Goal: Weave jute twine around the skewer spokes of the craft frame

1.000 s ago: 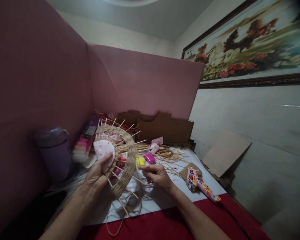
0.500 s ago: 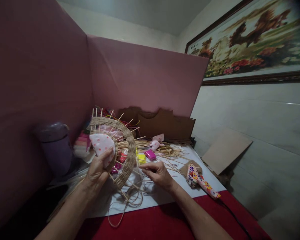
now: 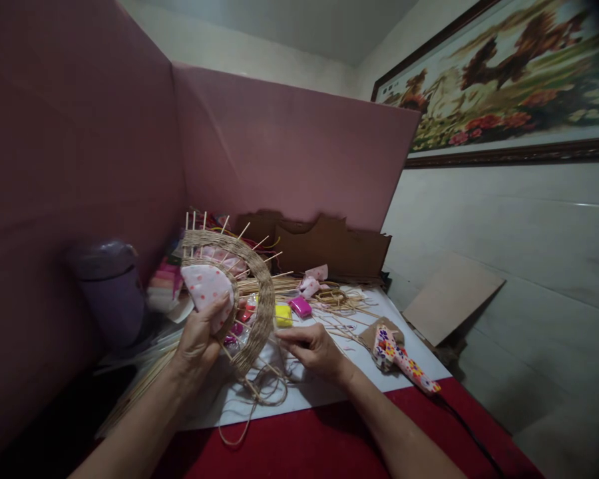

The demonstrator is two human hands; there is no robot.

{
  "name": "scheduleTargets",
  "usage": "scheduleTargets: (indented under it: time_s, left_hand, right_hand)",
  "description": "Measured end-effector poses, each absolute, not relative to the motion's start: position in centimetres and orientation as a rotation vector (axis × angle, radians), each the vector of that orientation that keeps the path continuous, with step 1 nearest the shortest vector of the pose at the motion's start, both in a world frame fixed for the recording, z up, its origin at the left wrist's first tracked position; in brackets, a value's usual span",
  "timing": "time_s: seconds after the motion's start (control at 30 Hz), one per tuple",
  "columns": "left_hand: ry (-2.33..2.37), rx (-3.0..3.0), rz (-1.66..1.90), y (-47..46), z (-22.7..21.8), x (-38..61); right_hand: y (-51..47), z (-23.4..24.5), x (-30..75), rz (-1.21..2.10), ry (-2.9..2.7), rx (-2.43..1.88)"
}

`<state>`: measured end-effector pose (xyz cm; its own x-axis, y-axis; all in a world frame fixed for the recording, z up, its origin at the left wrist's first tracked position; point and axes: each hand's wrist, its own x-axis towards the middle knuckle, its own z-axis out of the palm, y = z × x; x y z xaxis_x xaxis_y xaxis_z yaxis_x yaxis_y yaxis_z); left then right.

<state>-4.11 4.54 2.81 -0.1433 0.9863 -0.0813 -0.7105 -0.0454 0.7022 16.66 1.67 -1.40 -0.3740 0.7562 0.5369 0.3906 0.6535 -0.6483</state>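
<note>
My left hand (image 3: 199, 339) grips a half-round woven fan (image 3: 262, 293) at its inner part, thumb over a white cloth patch with red dots (image 3: 207, 286). Thin pale sticks radiate through the fan's twisted-cord band and poke out past its outer edge. At the band's lower right edge, my right hand (image 3: 312, 349) pinches a strand of cord close to the weave; the fingertips partly hide it. Loops of loose cord (image 3: 272, 392) hang under the fan and trail over the table's front.
A flower-patterned glue gun (image 3: 402, 359) with a black cable lies at right on the white tabletop (image 3: 329, 392). Yellow (image 3: 283, 315) and magenta packets (image 3: 300, 306) lie behind the hands. Bundled sticks, torn cardboard (image 3: 329, 249) and a purple lidded container (image 3: 110, 299) stand around.
My right hand has moved slightly left, closer to the fan's edge. The loose cord below has shifted a little. The left hand still grips the fan in nearly the same place.
</note>
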Motion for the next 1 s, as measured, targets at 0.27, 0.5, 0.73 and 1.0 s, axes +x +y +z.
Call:
scheduleTargets:
  time_s: [0.27, 0.5, 0.73, 1.0]
  left_hand:
    - [0.711, 0.457, 1.621, 4.6, 2.7, -3.9]
    - [0.636, 0.374, 1.562, 4.6, 2.7, -4.1]
    - [0.591, 0.345, 1.578, 4.7, 3.1, -4.5]
    - [0.585, 0.243, 1.546, 4.4, 3.9, -4.6]
  right_hand:
    - [1.1, -1.4, 16.6, 0.109, -2.13, -0.853]
    - [0.4, -0.9, 16.2, -0.113, -2.131, -0.862]
    - [0.1, -0.8, 16.2, -0.081, -2.122, -0.801]
    - [0.9, -1.4, 16.2, 0.268, -2.141, -0.8]
